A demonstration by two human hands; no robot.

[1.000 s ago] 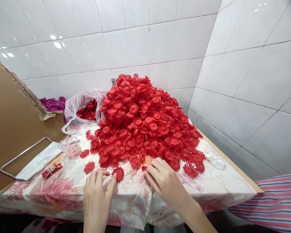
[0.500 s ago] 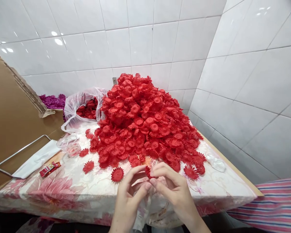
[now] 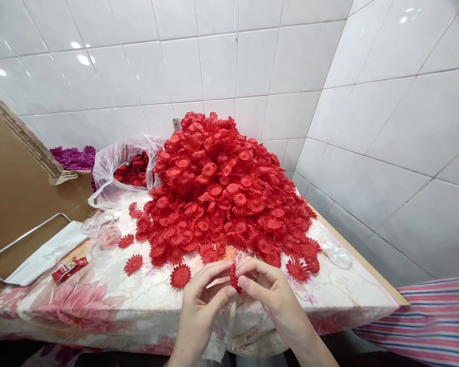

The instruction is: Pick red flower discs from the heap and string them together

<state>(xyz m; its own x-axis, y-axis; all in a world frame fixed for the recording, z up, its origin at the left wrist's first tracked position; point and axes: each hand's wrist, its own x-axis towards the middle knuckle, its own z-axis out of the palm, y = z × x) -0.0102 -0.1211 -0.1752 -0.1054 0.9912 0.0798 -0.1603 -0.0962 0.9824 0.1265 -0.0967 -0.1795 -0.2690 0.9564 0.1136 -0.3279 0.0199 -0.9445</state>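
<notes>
Between the fingertips of both hands stands a small red fabric flower, turned edge-on, just above the table's front part. My left hand pinches it from the left, and my right hand from the right. Fingers hide parts of it. Behind the hands rises a large heap of the same red flowers, petals notched round the rim. Single red flowers lie loose in front, one a darker red flower left of my left hand. Another red flower lies right of my right hand.
An open plastic bag with darker red flowers stands left of the heap, near purple flowers. A cardboard box, a red wrapper and clear plastic dishes are at the left. Tiled walls bound the back and right.
The flower between my fingers has turned more edge-on and shows more of its rim. My right fingers have shifted slightly on it. The whole view has swung a little to the right.
</notes>
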